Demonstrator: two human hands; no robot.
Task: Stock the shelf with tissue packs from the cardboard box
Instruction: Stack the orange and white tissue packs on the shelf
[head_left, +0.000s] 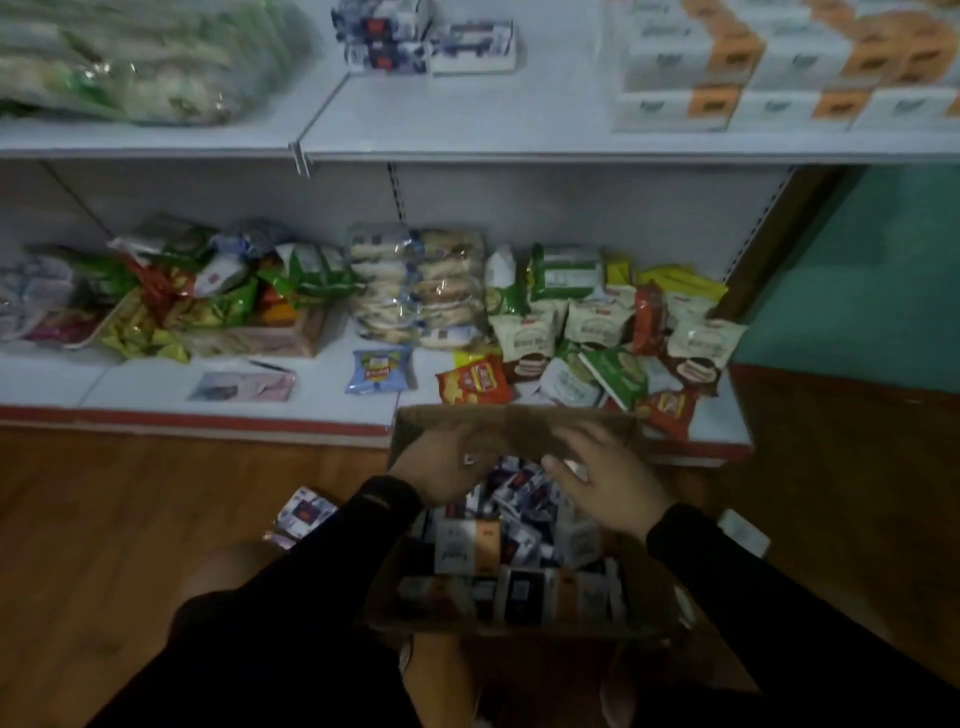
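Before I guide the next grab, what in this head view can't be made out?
- Left hand and right hand: dim and blurred over the cardboard box, so any grip is unclear.
- Packs in the box: labels too blurred to read; lower layers hidden by the top ones.
- Dark packs on the upper shelf: cut off by the top edge.
- Pack on the floor: partly hidden by the left sleeve.

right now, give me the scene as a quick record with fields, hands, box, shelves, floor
left hand: over the cardboard box, grip unclear
right hand: over the box, fingers spread, open
box contents: dark and white tissue packs
upper shelf: dark packs, white-orange boxes
lower shelf: mixed snack bags
floor: one stray pack left of the box
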